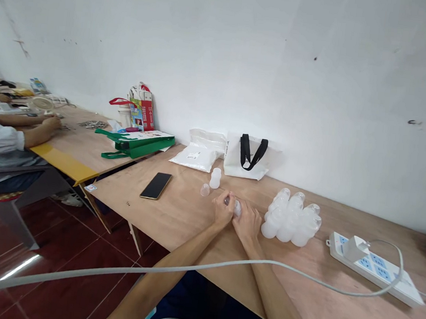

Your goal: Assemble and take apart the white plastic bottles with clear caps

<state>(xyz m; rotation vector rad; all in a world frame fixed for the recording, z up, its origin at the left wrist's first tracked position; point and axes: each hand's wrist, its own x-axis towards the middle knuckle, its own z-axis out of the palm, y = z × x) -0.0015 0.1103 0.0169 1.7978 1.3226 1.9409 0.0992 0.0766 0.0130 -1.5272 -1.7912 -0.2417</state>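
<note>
My left hand [223, 209] and my right hand [247, 220] are together over the table, fingers closed around a small translucent white bottle [237, 208]. The fingers cover much of this bottle. A small dark patch shows by the left fingers, too small to make out. Just beyond my left hand stands another translucent white bottle [215, 178], its top bare. Beside it on the wood sits a clear plastic cap [204, 190]. To the right of my right hand, several such bottles [285, 230] with clear caps on stand packed in a cluster.
A phone [156, 186] lies at the left. White plastic packages [195, 156] and a white bag [246, 158] stand by the wall. A power strip [376, 268] lies at the right, its cable [201, 267] crossing before my forearms. Another person's hands [47, 127] are at the left table.
</note>
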